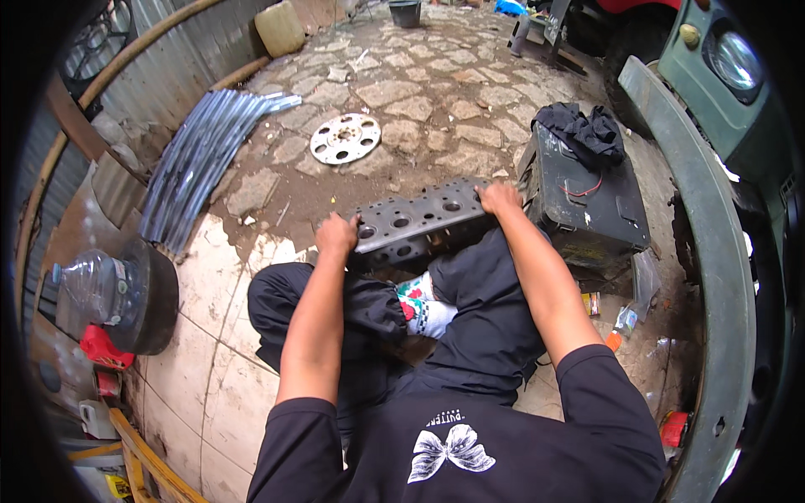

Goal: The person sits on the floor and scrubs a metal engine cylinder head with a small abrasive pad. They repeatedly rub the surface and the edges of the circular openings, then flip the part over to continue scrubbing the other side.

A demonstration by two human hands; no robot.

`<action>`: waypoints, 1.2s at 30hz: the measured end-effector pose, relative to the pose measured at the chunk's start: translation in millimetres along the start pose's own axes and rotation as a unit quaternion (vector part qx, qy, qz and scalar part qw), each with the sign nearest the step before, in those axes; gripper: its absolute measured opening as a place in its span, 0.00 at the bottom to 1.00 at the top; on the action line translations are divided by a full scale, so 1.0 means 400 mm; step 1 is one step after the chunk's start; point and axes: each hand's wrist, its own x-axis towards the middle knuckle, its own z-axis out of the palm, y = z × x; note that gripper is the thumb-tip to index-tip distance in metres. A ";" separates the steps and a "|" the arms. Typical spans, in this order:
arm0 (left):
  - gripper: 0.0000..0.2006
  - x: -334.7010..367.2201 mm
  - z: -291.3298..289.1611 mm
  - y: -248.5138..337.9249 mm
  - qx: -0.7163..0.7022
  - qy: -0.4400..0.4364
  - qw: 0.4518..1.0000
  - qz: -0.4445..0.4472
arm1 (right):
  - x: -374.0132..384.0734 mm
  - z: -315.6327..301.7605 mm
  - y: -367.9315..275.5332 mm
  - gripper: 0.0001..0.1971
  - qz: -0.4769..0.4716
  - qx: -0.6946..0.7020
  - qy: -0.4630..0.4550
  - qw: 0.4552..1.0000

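Beside stone paving [411, 87], left hand [337, 235] and right hand [501, 199] clasp opposite ends of a metal block [424, 221] before folded legs [490, 298]; should either grip, partly hidden, slip, an end could drop onto them

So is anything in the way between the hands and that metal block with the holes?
Nothing visible is. The left hand is on one end of the engine cylinder head, and the right hand is on the other. The dark case stands off to the right, not between them.
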 end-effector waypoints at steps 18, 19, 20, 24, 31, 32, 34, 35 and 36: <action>0.29 -0.157 0.014 0.021 0.082 0.092 0.983 0.133 | -0.076 0.075 0.057 0.43 0.138 0.166 0.044 0.975; 0.28 -0.153 0.007 0.001 0.088 0.110 0.981 0.136 | -0.076 0.069 0.044 0.43 0.138 0.174 0.039 0.974; 0.28 -0.158 0.009 0.001 0.089 0.117 0.980 0.136 | -0.078 0.068 0.046 0.44 0.139 0.173 0.032 0.974; 0.31 -0.160 0.007 -0.009 0.077 0.074 0.989 0.098 | -0.079 0.083 0.066 0.43 0.117 0.178 0.026 0.977; 0.42 -0.087 0.014 -0.037 -0.109 0.021 0.993 -0.042 | -0.096 0.084 0.080 0.37 0.069 0.159 0.048 0.984; 0.42 -0.074 0.025 -0.052 -0.117 0.028 0.992 -0.022 | -0.108 0.070 0.066 0.37 0.079 0.149 0.044 0.985; 0.43 -0.046 0.051 -0.066 -0.132 0.035 0.990 0.027 | -0.111 0.067 0.058 0.36 0.100 0.120 0.063 0.986; 0.43 -0.045 0.055 -0.067 -0.133 0.042 0.990 0.037 | -0.116 0.065 0.058 0.35 0.099 0.126 0.075 0.984; 0.43 -0.043 0.056 -0.070 -0.132 0.049 0.989 0.048 | -0.117 0.062 0.053 0.35 0.100 0.132 0.087 0.982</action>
